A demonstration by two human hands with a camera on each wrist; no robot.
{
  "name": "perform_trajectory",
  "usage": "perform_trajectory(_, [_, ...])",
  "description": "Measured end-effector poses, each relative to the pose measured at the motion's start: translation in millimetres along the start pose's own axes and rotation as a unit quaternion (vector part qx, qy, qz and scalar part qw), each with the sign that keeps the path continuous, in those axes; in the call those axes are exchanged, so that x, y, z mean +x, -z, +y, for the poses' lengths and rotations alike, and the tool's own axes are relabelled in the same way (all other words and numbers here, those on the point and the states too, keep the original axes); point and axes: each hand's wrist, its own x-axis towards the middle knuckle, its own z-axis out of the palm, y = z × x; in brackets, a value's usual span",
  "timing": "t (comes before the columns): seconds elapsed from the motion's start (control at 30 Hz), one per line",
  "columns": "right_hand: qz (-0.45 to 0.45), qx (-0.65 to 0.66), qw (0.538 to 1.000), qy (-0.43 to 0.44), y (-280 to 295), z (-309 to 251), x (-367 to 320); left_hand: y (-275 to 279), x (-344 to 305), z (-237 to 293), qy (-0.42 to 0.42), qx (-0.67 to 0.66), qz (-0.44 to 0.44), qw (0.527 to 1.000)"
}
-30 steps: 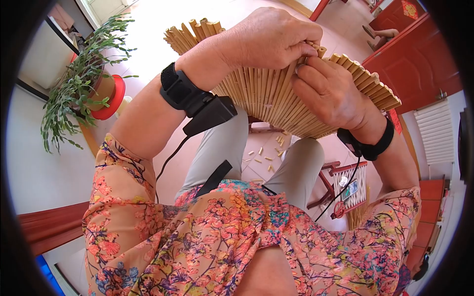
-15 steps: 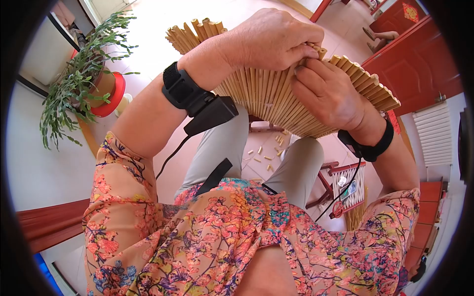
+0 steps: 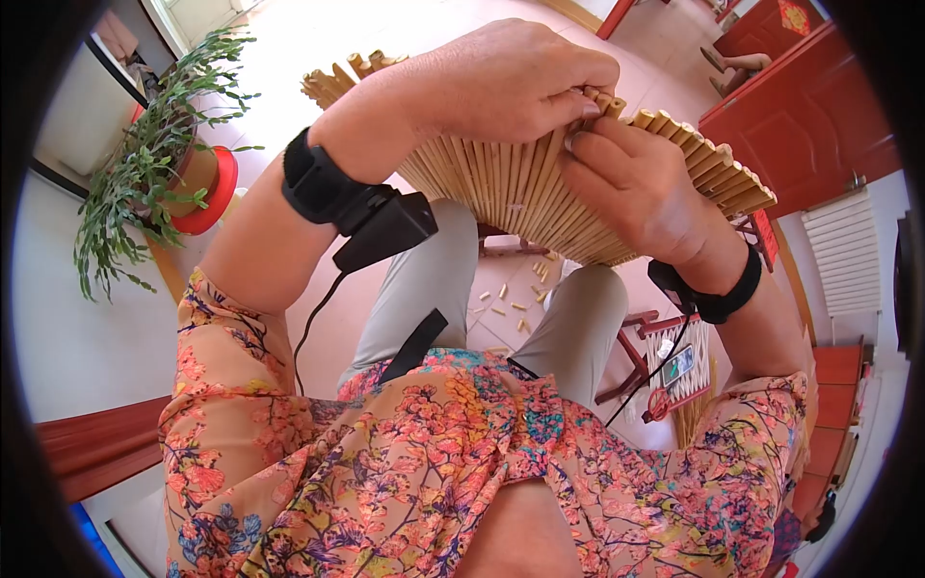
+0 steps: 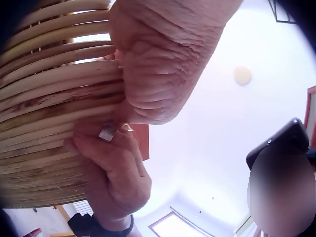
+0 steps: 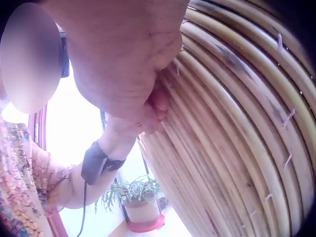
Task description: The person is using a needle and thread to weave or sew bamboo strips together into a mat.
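A fan-shaped panel of tan stalks [image 3: 501, 183] stands over the person's knees, its stalk ends fanned along the top. The left hand [image 3: 511, 82] reaches over the top edge with thumb and fingertips pinching stalk ends. Close beside it, the right hand [image 3: 636, 183] has curled fingers gripping the panel's near face by the same stalks. In the left wrist view, a ring shows on the right hand [image 4: 116, 163], against the stalks [image 4: 44, 108]. The right wrist view shows stalks [image 5: 232, 113] with small strands poking out; the fingertips are partly hidden there.
Cut stalk pieces [image 3: 520, 308] lie scattered on the floor between the knees. A potted plant [image 3: 145, 183] stands at left. At right are a small folding stool [image 3: 679, 361] with a phone, and a red door [image 3: 809, 116]. Someone's legs [image 3: 740, 67] show at top right.
The panel and both hands have shifted slightly left in the head view. Both hands keep their hold at the top edge.
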Motion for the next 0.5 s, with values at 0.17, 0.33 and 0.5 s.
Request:
perform_trajectory(0.17, [-0.008, -0.025, 0.998, 0.052, -3, -4, 0, 4, -4, 11, -0.002, 0.139, -0.020, 0.990])
perform_trajectory(0.33, [-0.021, 0.003, 0.997, 0.076, -5, -6, -1, -3, -10, 1, -0.011, 0.141, -0.033, 0.989])
perform_trajectory(0.5, [-0.004, 0.013, 0.996, 0.088, -6, -6, 3, -7, -15, -3, -0.025, 0.145, 0.012, 0.989])
